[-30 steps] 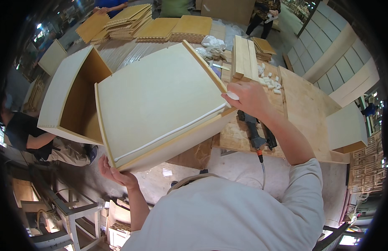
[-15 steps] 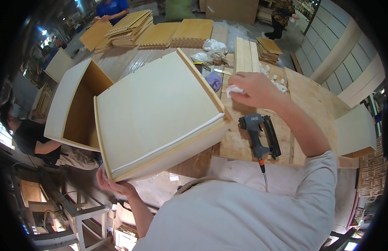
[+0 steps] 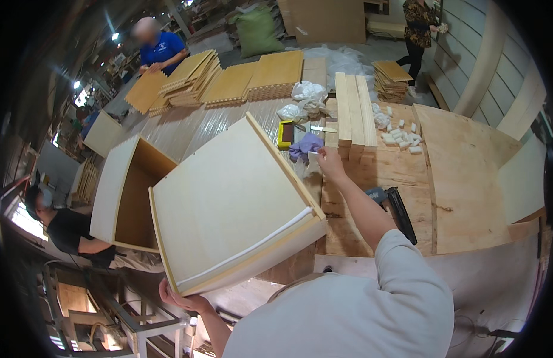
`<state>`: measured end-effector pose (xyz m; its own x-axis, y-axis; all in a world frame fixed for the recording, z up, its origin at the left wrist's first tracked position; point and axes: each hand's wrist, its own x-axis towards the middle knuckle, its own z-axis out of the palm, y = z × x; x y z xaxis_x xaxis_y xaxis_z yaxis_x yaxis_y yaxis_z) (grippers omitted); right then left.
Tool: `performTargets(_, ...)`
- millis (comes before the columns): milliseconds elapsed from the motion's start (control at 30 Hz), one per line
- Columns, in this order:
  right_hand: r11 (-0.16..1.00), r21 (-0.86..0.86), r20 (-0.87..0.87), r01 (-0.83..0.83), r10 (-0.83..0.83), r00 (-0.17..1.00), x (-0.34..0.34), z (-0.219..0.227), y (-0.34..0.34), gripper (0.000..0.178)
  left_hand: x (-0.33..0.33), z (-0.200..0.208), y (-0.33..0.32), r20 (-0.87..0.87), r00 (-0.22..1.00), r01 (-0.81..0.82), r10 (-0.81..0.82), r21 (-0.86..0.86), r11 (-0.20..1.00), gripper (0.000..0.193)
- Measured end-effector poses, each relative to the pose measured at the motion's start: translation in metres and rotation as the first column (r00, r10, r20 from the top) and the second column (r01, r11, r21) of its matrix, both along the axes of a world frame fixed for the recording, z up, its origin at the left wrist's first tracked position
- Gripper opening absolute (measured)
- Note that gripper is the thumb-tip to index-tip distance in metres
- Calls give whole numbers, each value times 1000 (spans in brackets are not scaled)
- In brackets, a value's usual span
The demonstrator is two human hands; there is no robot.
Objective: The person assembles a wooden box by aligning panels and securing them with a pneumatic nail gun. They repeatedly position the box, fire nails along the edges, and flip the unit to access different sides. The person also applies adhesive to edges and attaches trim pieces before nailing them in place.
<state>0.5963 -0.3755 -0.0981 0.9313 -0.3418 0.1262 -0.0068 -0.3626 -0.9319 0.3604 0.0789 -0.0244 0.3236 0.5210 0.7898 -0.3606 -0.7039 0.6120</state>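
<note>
A pale wooden drawer-like box [image 3: 234,197] lies tilted before me with its flat panel up and raised wooden edges. A white strip [image 3: 246,250] runs along the panel's near side. At the near left corner, my left hand [image 3: 184,300] is closed round the box's edge. Beyond the right edge, my right hand [image 3: 330,164] pinches a small white piece [image 3: 313,160], cloth or paper, I cannot tell which. Close to that hand lies a crumpled purple cloth [image 3: 306,145]. My right forearm partly covers a dark nail gun [image 3: 400,213] on the wooden bench [image 3: 366,179].
Beside the purple cloth are a yellow-edged box [image 3: 285,135] and crumpled white plastic [image 3: 309,92]. Wooden bars [image 3: 355,113] and small white blocks [image 3: 403,138] lie right. Stacked panels [image 3: 276,74] line the far side. Another open box [image 3: 124,194] stands left, near a person in black [image 3: 73,235].
My right hand has moved left and down toward the purple cloth, still with the white piece. The left hand keeps its hold on the corner. The whole view has shifted.
</note>
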Motion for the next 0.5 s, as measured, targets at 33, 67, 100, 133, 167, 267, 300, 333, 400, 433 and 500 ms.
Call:
performTargets(33, 994, -110, 85, 20, -11, 996, -1, 1, 0, 25, 0, 0, -1, -26, 1000, -17, 18, 16, 1000, 50)
performTargets(67, 974, -221, 176, 42, -3, 984, 1, 10, 1, 28, 0, 1, 0, -25, 1000, 2, -2, -8, 1000, 49)
performTargets(100, 930, -367, 102, -31, 73, 992, 3, 25, 3, 38, -6, -1, 2, -32, 999, -5, 3, -37, 999, 48)
performTargets(133, 880, -474, 114, 26, 32, 993, 4, 40, 0, 40, -10, -2, 1, -40, 999, 0, -2, -72, 997, 48)
performTargets(167, 815, -572, 136, 92, -16, 991, 7, 57, -8, 41, -10, -1, -2, -49, 998, -45, 44, -25, 999, 48)
performTargets(267, 638, -767, -1, 76, -120, 993, 18, 87, -38, 51, -5, -3, -2, -17, 997, -78, 78, 31, 997, 50)
performTargets(300, 586, -810, -85, 21, -152, 985, 22, 91, -48, 55, -5, -4, -2, -15, 996, -82, 83, 29, 996, 50)
performTargets(333, 574, -818, -153, -25, -177, 972, 26, 94, -54, 58, -6, -5, -1, -14, 996, -90, 90, 30, 995, 50)
performTargets(400, 552, -826, -280, -113, -228, 933, 35, 96, -62, 64, -5, -2, -2, -17, 996, -89, 90, 20, 996, 49)
performTargets(433, 568, -815, -288, -115, -226, 931, 41, 97, -64, 64, -5, 0, -2, -25, 996, -82, 82, 11, 997, 49)
performTargets(500, 581, -806, -314, -114, -255, 915, 49, 94, -68, 61, -5, 0, -5, -28, 997, -71, 71, 1, 997, 49)
